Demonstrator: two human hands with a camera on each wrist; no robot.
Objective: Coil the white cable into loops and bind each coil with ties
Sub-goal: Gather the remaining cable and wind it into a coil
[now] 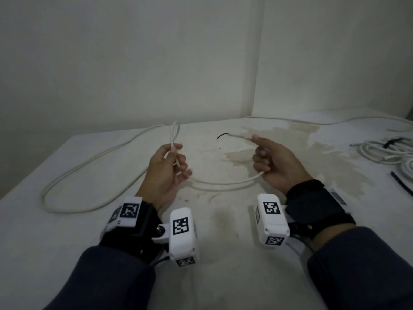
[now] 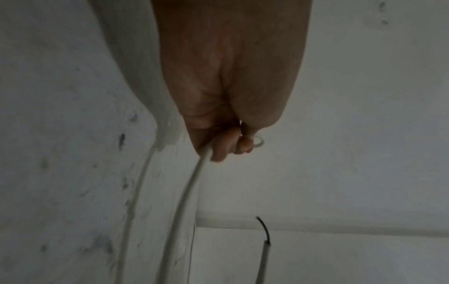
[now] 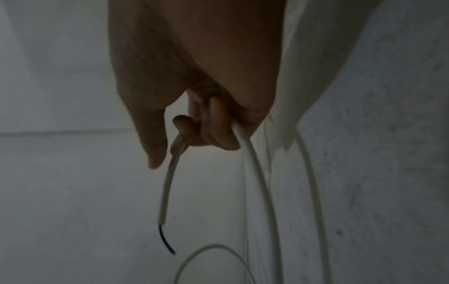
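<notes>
A long white cable (image 1: 89,163) lies in a wide loop across the left of the stained white table (image 1: 223,231). My left hand (image 1: 169,162) pinches a small doubled loop of it (image 1: 174,133), which sticks up beyond the fingers; the left wrist view shows the cable (image 2: 184,201) leaving the curled fingers (image 2: 226,146). My right hand (image 1: 270,159) grips the cable near its free end (image 1: 237,135), where a bare black wire (image 1: 221,135) pokes out. A slack arc of cable (image 1: 223,186) hangs between the two hands. The right wrist view shows the end (image 3: 167,188) and its black wire (image 3: 165,240).
At the right edge lies a bundle of coiled white cable (image 1: 388,151) with a black tie (image 1: 391,142) round it. A loose black tie (image 1: 402,183) lies near it. Another white cable (image 1: 335,121) runs along the back right. Walls close the table behind.
</notes>
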